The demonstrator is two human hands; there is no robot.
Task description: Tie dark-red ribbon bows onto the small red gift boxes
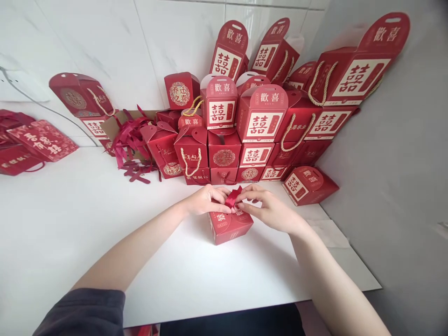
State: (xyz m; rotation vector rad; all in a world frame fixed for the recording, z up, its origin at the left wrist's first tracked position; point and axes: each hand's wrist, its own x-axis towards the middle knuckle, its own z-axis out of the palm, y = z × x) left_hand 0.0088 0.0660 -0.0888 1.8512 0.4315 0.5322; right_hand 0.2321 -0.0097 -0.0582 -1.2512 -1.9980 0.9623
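Note:
A small red gift box point(231, 228) with pale lettering rests on the white table in front of me. On its top lies a folded loop of red ribbon point(232, 198). My left hand point(210, 199) reaches over the box from the left, its fingers closed on the ribbon's near side. From the right, my right hand point(262, 205) pinches the other side of the ribbon between thumb and fingers. The fingers partly cover the ribbon and the top of the box, so any knot there is hidden.
Stacked red gift boxes point(224, 157), some with gold rope handles, stand against the tiled wall. Loose red ribbons point(133, 140) spill from a cardboard box at the left. Red bags point(45, 140) lie far left. A single box point(310, 185) sits by the grey right wall.

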